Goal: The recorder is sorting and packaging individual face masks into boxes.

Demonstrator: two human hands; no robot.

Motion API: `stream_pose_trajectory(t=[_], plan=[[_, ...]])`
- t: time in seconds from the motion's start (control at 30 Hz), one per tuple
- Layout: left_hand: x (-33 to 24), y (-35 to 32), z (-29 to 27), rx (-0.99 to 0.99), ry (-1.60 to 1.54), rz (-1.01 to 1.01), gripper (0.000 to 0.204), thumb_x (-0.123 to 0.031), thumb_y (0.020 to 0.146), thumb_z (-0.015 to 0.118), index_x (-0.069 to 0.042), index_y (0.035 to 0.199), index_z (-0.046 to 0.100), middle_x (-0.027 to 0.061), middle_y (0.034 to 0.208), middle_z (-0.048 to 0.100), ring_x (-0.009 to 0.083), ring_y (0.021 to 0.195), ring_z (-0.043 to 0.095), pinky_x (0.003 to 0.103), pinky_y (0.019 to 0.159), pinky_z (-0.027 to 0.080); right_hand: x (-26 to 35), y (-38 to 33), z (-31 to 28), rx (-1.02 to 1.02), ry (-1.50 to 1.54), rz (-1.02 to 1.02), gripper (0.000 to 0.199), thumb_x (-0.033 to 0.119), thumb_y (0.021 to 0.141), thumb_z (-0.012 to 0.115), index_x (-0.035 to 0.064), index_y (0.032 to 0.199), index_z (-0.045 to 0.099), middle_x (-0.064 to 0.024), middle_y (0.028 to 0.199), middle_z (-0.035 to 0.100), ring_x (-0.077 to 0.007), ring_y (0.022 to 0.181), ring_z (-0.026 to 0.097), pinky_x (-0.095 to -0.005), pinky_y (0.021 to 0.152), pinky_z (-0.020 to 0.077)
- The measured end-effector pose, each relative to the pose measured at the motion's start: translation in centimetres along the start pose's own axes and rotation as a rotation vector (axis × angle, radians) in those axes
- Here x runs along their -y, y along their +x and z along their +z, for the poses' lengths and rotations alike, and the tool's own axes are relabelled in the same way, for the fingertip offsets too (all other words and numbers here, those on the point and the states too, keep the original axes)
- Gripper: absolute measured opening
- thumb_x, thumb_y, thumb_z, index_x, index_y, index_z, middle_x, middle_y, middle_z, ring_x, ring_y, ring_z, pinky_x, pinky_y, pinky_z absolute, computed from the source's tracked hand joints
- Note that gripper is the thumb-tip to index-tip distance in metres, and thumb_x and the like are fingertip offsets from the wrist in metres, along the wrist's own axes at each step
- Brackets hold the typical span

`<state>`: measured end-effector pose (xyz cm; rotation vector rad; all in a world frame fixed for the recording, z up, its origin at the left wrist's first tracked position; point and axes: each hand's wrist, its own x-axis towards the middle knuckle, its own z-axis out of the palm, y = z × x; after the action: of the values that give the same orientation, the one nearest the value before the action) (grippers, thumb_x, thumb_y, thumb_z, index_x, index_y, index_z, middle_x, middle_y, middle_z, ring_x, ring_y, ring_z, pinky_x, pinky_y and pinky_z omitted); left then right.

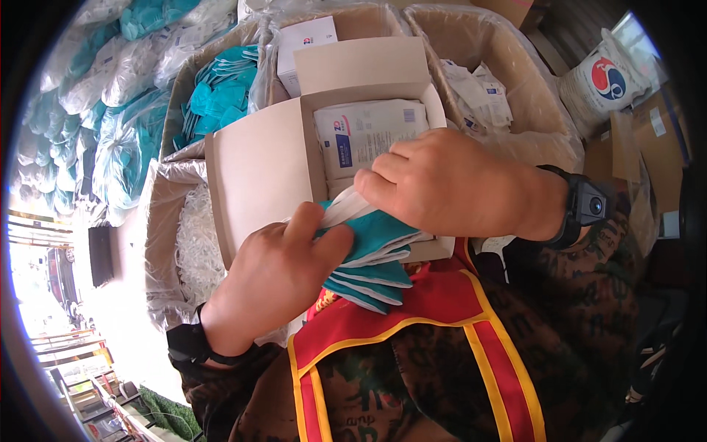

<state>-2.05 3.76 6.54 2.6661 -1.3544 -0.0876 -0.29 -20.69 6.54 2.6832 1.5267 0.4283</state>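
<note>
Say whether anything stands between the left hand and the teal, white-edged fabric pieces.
Nothing visible does: the left hand grips the teal, white-edged fabric pieces directly. A white strip lies along their upper edge, by the right hand.

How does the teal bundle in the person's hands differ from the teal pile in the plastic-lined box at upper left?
The held bundle is fanned in layers; the teal pile looks more jumbled. The left hand grips the held bundle, while the teal pile lies untouched in the plastic-lined box. The held bundle also shows fewer pieces than the teal pile. Both are teal with pale edges.
</note>
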Motion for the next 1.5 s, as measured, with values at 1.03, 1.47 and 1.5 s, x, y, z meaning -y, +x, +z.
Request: stream_pose_trajectory(t=[1.03, 1.47, 1.5], plan=[[0.2, 0.7, 0.6, -0.121, -0.083, 0.093, 0.028, -0.009, 0.072, 0.067, -0.009, 0.098, 0.058, 0.0095, 0.087, 0.052, 0.0274, 0.065, 0.064, 0.036, 0.057, 0.053, -2.7, -0.3, 0.3, 0.255, 0.833, 0.146, 0.022, 0.022, 0.092, 0.058, 0.0007, 0.09, 0.064, -0.018, 0.087, 0.062, -0.0354, 0.087, 0.062, -0.0426, 0.08, 0.0485], [0.2, 1.0, 1.2, -0.123, -0.068, 0.136, 0.022, -0.005, 0.073, 0.062, -0.008, 0.093, 0.053, 0.0088, 0.081, 0.049, 0.0247, 0.059, 0.062, 0.035, 0.053, 0.051, -1.6, 0.3, 1.3, 0.172, 0.679, 0.112, 0.019, 0.019, 0.092, 0.058, -0.0003, 0.09, 0.06, -0.0188, 0.082, 0.065, -0.0378, 0.082, 0.066, -0.0445, 0.072, 0.0517], [0.3, 1.0, 1.3, -0.121, -0.066, 0.131, 0.023, -0.004, 0.072, 0.063, -0.008, 0.094, 0.053, 0.0088, 0.081, 0.049, 0.0248, 0.059, 0.062, 0.035, 0.054, 0.051, -1.4, 0.4, 1.1, 0.186, 0.677, 0.113, 0.019, 0.019, 0.092, 0.058, -0.0001, 0.089, 0.06, -0.0184, 0.082, 0.065, -0.0374, 0.082, 0.066, -0.0439, 0.071, 0.052]])
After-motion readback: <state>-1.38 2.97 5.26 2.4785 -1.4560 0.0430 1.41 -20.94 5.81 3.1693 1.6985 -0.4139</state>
